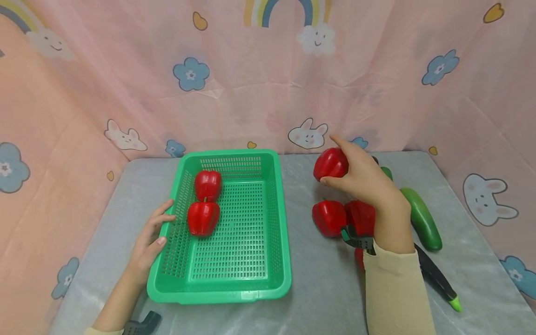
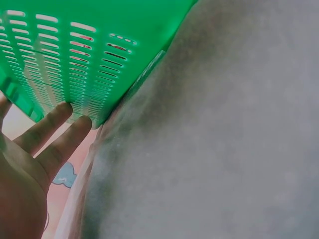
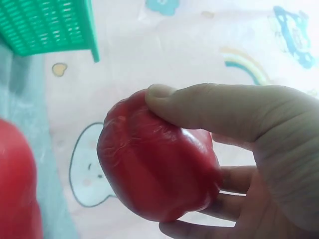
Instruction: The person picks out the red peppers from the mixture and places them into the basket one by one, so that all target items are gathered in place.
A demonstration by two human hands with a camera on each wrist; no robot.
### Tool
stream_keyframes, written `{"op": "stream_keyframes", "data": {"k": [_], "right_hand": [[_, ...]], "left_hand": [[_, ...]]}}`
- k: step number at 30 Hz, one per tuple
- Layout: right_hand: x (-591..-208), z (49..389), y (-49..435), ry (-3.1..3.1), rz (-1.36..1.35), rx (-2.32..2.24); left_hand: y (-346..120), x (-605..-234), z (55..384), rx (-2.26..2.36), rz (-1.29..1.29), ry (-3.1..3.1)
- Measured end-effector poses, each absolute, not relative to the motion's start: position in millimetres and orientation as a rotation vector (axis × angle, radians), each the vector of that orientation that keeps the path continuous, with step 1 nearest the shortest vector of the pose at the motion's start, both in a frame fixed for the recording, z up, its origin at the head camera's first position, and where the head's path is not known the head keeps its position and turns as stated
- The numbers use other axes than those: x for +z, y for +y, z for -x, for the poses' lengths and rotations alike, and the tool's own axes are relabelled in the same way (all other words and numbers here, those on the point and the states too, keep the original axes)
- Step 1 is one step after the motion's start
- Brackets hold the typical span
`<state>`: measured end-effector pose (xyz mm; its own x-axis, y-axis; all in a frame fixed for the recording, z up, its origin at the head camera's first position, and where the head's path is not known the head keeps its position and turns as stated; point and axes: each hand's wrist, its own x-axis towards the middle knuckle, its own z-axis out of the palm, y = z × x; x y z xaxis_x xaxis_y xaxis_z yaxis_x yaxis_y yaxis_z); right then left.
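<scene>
In the head view my right hand (image 1: 361,176) holds a red bell pepper (image 1: 330,164) between thumb and fingers, right of the green basket (image 1: 286,260). The right wrist view shows this bell pepper (image 3: 154,159) close up, the thumb across its top and other fingers around its far side. My left hand (image 1: 147,242) rests against the basket's left side, and in the left wrist view its extended fingers (image 2: 65,144) touch the slotted wall. Inside the basket, on its left side, lie two red bell peppers, one (image 1: 208,185) behind the other (image 1: 203,218).
Below my right hand sit more red peppers, one (image 1: 329,217) beside another (image 1: 361,217), with a third partly hidden by the sleeve. To the right lie a green cucumber (image 1: 420,218) and a dark eggplant (image 1: 437,274). A pink patterned curtain (image 1: 251,93) hangs behind the grey table (image 1: 322,288).
</scene>
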<state>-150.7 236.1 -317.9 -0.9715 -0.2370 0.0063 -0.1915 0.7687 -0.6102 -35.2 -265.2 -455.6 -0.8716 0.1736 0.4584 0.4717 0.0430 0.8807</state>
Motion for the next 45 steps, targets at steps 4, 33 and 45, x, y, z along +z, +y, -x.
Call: {"op": "stream_keyframes", "data": {"k": [4, 33, 45], "right_hand": [[-311, 144, 232, 2.916, 0.418, -1.019], [-295, 119, 195, 3.011, 0.972, -1.141], [-296, 116, 165, 3.003, 1.214, -1.172]], "left_hand": [[-265, -455, 35, -1.922, 0.654, -2.092], [-263, -455, 37, -1.925, 0.705, -2.077], [-262, -451, 36, -1.915, 0.709, -2.071]]}}
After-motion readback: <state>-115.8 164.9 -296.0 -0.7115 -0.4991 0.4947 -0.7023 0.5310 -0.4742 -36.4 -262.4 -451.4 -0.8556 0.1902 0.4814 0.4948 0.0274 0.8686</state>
